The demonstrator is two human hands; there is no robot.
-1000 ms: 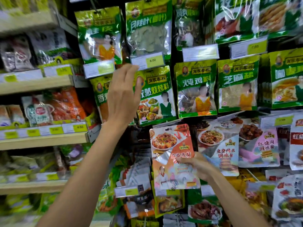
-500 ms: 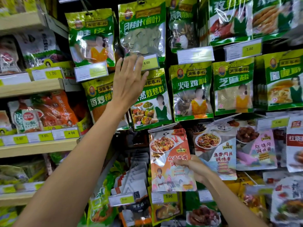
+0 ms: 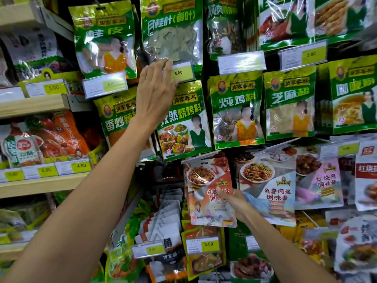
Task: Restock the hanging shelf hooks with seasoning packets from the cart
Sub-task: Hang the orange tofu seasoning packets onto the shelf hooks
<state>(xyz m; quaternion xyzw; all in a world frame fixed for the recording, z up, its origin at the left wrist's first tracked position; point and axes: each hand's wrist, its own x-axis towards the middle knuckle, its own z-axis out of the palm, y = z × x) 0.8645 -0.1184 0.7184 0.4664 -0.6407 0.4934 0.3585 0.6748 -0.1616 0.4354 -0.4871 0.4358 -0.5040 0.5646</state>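
Head view looks up along two bare arms. Low on the right side, the right hand [image 3: 234, 202] holds a red packet [image 3: 204, 180] by its edge, thumb on the front and fingers behind. The packet stands upright in front of the rack, just under a green packet [image 3: 184, 127]. If its top is on a hook cannot be told. Higher up, the left hand [image 3: 155, 92] is flat with straight fingers, and its fingertips touch a price tag [image 3: 182, 72] marked 6.00. Behind are more green packets [image 3: 236, 111] hanging in rows, and wooden shelves [image 3: 32, 104] on the left.
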